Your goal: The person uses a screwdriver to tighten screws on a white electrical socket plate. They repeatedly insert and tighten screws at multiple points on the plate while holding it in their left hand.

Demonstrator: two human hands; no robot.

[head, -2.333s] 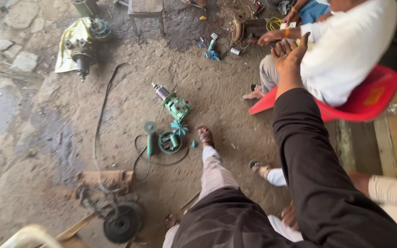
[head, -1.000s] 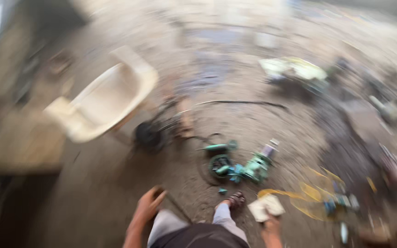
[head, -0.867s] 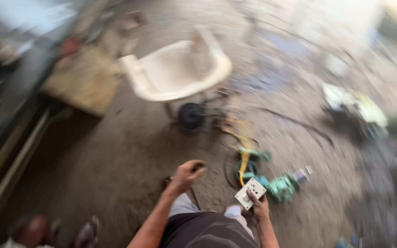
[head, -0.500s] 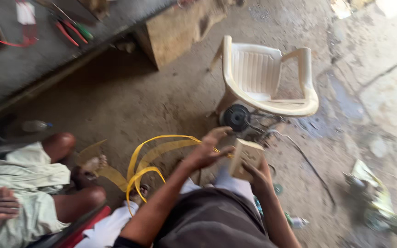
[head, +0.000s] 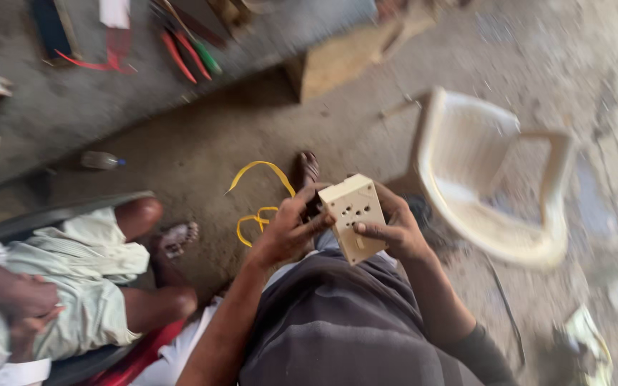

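Note:
Both my hands hold a cream plastic socket box with several round holes in its face, in front of my body. My left hand grips its left edge, fingers curled round it. My right hand grips the right side, with the thumb lying across the face. A yellow cable lies looped on the dirt floor just beyond my left hand. My foot shows above the box.
A cream plastic chair stands to the right. Another person sits at the left on a red seat. A grey workbench at the top carries red and green tools. A bottle lies under it.
The view swung from the green power tools on the floor round to the chair and the bench. My hands brought the socket box up, and both now grip it closer to me.

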